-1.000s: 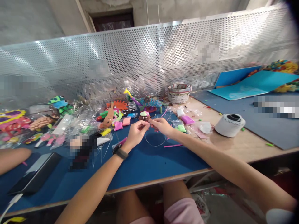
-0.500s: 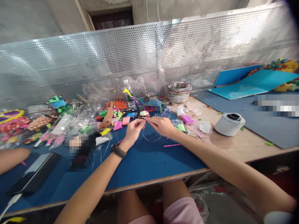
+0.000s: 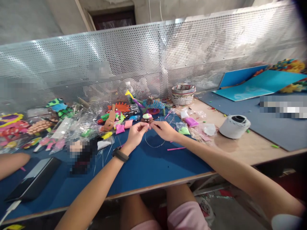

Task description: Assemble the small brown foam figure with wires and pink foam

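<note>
Near the middle of the blue table, my left hand (image 3: 137, 134) and my right hand (image 3: 164, 130) meet fingertip to fingertip. Both are closed in a pinch; a thin clear strand (image 3: 154, 146) loops down between them, and whatever else is at the fingertips is too small to make out. Just behind the fingers sits a small brown figure (image 3: 148, 118) with white eyes and a pink, white and green top. A magenta stick tool (image 3: 176, 149) lies below my right wrist. Small bags of pink clay (image 3: 120, 128) and green clay (image 3: 184, 130) lie to either side.
Colourful figures and clear plastic bags crowd the left. A bottle (image 3: 129, 89), a blue spiky figure (image 3: 153, 104) and a round basket (image 3: 183, 94) stand behind. To the right is a white spool (image 3: 234, 127); at far left, a power bank (image 3: 35, 179) and another person's arm (image 3: 13, 164).
The fingers of my right hand have curled in from a flatter pose, and more of the brown figure shows behind them. My left hand has hardly moved.
</note>
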{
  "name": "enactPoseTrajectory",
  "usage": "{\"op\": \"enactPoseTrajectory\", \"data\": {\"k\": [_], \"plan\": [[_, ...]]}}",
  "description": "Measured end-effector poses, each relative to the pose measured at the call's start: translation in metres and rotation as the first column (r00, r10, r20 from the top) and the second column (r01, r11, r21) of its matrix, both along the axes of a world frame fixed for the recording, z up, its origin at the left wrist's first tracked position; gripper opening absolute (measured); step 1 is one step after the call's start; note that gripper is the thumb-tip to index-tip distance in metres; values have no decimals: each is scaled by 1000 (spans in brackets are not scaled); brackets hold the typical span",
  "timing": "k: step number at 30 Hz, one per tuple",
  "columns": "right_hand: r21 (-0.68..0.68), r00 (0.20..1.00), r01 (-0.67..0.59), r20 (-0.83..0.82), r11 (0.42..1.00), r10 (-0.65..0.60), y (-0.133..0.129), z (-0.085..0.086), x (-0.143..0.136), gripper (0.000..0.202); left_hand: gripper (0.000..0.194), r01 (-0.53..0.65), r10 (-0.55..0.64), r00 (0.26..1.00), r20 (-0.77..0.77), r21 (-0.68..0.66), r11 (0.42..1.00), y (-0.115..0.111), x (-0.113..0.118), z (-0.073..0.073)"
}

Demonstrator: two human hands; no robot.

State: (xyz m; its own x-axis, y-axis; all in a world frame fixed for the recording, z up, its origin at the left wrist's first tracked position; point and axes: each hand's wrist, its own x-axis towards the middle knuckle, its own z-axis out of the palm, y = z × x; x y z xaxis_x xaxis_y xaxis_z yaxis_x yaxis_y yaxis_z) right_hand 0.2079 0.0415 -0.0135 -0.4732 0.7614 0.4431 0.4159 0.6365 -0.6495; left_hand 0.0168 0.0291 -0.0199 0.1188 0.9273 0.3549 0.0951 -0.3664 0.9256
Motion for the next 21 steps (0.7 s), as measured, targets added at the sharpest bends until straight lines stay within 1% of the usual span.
{"op": "enactPoseTrajectory", "data": {"k": [1, 2, 3, 5, 6, 7, 8, 9, 10, 11, 12, 13, 14, 16, 19, 21], "plan": [[-85, 996, -72, -65, 994, 66, 1, 0, 0, 31, 27, 9, -9, 1000, -3, 8, 1000, 0, 0, 0], [-180, 983, -146, -138, 973, 122, 2, 0, -1, 32, 27, 18, -18, 1000, -6, 14, 1000, -1, 1, 1], [-276, 964, -216, -210, 937, 160, 3, 0, -1, 33, 27, 28, -27, 1000, -10, 17, 999, -1, 1, 2], [-430, 926, -323, -329, 843, 187, 4, -1, -3, 33, 27, 41, -40, 999, -15, 21, 999, -2, 2, 3], [-467, 914, -349, -362, 812, 185, 4, -1, -3, 32, 27, 43, -42, 999, -14, 23, 999, -2, 2, 4], [-468, 911, -354, -367, 809, 187, 4, -2, -3, 33, 27, 41, -41, 999, -13, 25, 999, -3, 2, 5], [-430, 920, -332, -344, 839, 188, 3, -2, -2, 33, 27, 36, -36, 999, -11, 26, 999, -3, 2, 5], [-354, 937, -288, -296, 890, 185, 3, -3, -1, 33, 27, 27, -27, 1000, -6, 24, 999, -3, 2, 4], [-246, 957, -232, -229, 941, 176, 3, -3, 0, 31, 27, 16, -16, 1000, -3, 17, 1000, -2, 1, 4], [-123, 975, -177, -156, 977, 157, 2, -3, 1, 28, 28, 4, -4, 1000, 1, 9, 1000, -2, 1, 3], [-9, 987, -132, -90, 991, 131, 2, -4, 3, 25, 28, -7, 7, 1000, 7, -1, 1000, -1, 0, 2], [82, 994, -100, -38, 992, 103, 2, -4, 5, 26, 28, -14, 15, 1000, 13, -10, 1000, 0, 0, 1], [144, 997, -82, 0, 986, 83, 3, -4, 6, 28, 29, -17, 17, 1000, 20, -17, 1000, 1, -1, 0], [224, 997, -71, 42, 972, 63, 4, -3, 8, 30, 29, -11, 12, 999, 33, -24, 1000, 2, -1, -2], [299, 994, -96, 72, 950, 78, 6, -2, 10, 29, 29, 5, -3, 999, 43, -28, 1000, 3, -1, -3], [297, 993, -113, 71, 948, 96, 6, 1, 11, 28, 29, 20, -18, 999, 39, -30, 999, 2, -1, -2]]}}
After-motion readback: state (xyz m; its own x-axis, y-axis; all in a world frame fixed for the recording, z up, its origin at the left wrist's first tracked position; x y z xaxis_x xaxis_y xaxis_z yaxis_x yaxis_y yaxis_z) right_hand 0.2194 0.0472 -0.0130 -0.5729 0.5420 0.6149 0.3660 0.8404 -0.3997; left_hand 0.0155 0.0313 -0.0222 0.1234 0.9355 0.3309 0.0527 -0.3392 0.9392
